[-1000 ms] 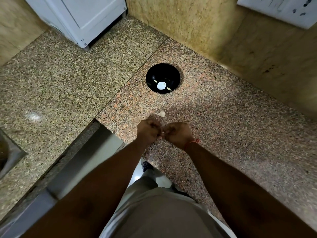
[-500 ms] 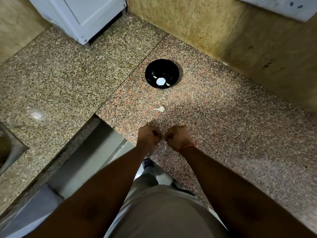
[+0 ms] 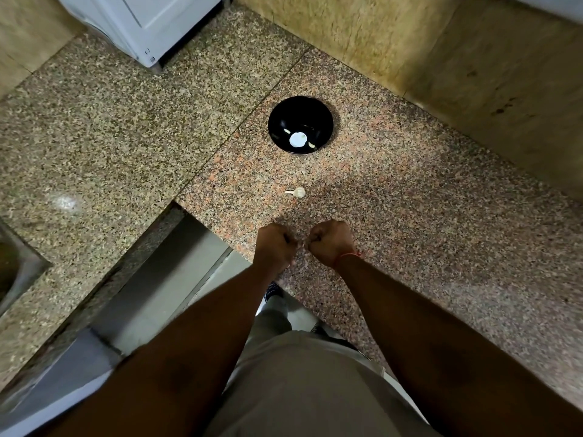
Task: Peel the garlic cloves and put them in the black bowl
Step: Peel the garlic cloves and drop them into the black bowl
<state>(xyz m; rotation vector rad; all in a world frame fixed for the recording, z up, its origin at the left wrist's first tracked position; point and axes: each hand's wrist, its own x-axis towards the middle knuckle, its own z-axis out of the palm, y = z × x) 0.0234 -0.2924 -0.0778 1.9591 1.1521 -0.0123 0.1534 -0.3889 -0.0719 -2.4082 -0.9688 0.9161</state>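
Speckled granite counter [image 3: 441, 216], beige wall [image 3: 362, 33]

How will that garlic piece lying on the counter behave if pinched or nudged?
The garlic piece looks small against the black bowl, so it is probably very light and would skid on the polished granite counter. Its rounded body suggests it may roll or pivot. The thin stem end would likely bend or snap under a pinch.

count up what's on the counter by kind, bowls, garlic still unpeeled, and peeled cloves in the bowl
Black bowl: 1
Unpeeled garlic piece on the counter: 1
Peeled cloves in the bowl: 2
Total: 4
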